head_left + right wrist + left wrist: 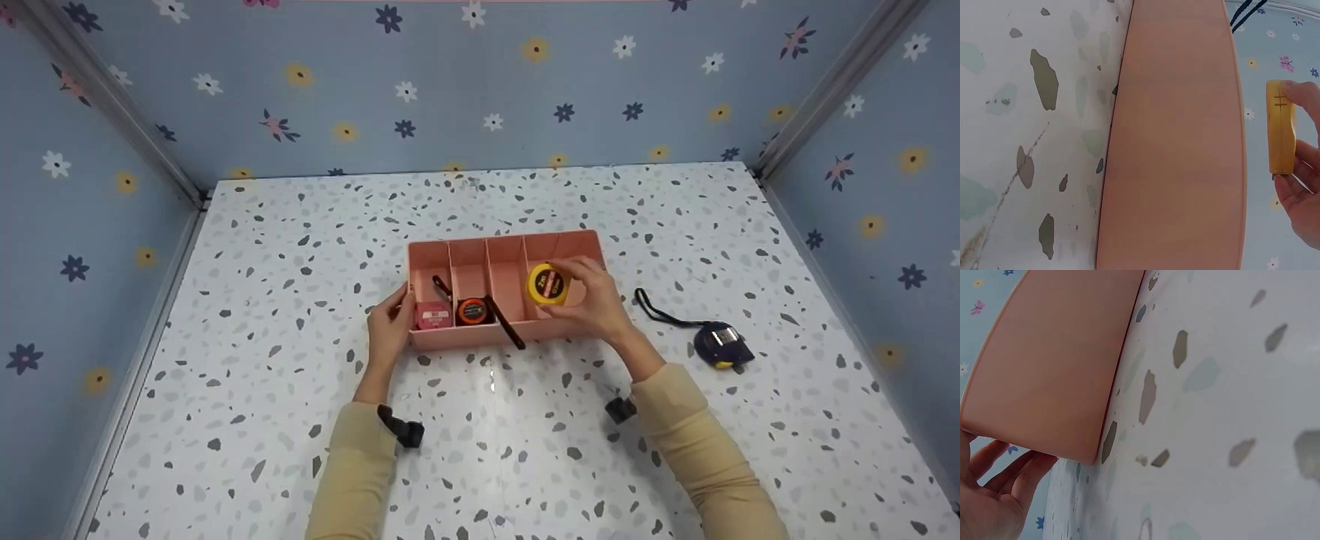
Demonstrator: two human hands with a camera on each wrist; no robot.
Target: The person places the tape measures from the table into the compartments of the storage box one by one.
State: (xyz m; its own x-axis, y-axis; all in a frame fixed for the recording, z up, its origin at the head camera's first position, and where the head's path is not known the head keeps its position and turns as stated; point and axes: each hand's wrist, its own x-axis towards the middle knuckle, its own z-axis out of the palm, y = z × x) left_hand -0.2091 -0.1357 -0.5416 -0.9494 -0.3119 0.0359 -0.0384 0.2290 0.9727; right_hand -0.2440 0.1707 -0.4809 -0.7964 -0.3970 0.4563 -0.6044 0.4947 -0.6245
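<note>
A pink divided tray [577, 241] sits mid-table on the speckled top. My right hand [592, 296] grips a yellow tape measure [547, 284] over one of the tray's right compartments; in the right wrist view the yellow tape measure [1281, 128] shows edge-on between my fingers [1303, 185], beside the tray wall [1179, 140]. My left hand [391, 324] rests with straight fingers against the tray's left end; its fingers [999, 478] touch the tray corner [1050, 377]. A pink tape measure [433, 315] and an orange one [472, 310] lie in the left compartments.
A dark blue tape measure [721, 344] with a black wrist strap [656, 309] lies on the table right of the tray. A black strap [506, 324] hangs over the tray's front wall. Flowered blue walls [480, 82] close in three sides.
</note>
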